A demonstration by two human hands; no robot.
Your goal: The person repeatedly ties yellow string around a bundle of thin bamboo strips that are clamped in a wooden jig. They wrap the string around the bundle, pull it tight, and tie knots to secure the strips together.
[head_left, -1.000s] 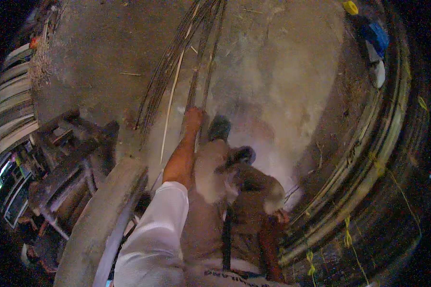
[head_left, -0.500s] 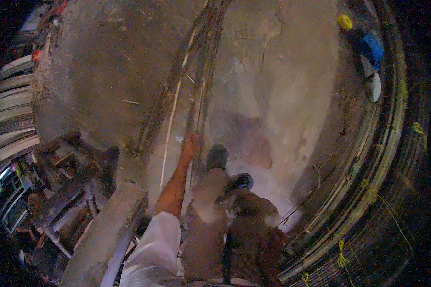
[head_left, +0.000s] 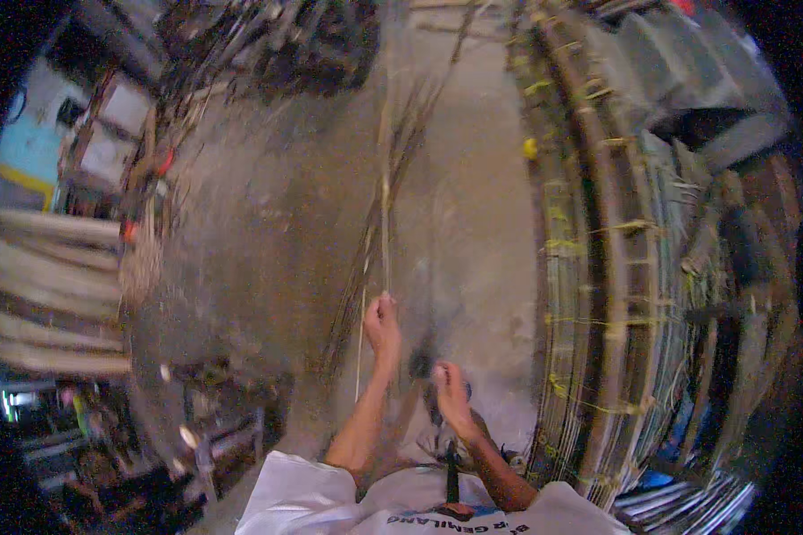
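Near the bottom middle of the view, the left hand (head_left: 382,323) is closed around a long thin cane strip (head_left: 384,192) that runs away from it toward the far end of the concrete floor (head_left: 268,232). Just beside that strip on the floor lies a loose bundle of similar strips (head_left: 357,267), spreading a little as it goes far. The right hand (head_left: 449,392) sits nearer and slightly right, fingers curled in; motion blur keeps it unclear whether it grips anything.

Open floor stretches left of the strips and also between them and the right side. That right side is closed off by a tall curved stack of bent cane hoops (head_left: 598,294), bound with yellow ties (head_left: 569,242), arching from far to near. On the left edge, pale stacked slats (head_left: 53,294) and dark cluttered frames (head_left: 196,437) hem in the floor.

Both forearms rise from the lower edge, and white sleeves (head_left: 294,499) are cut off there. Far corners blur into darkness, and the strip's far end is lost among dark clutter.
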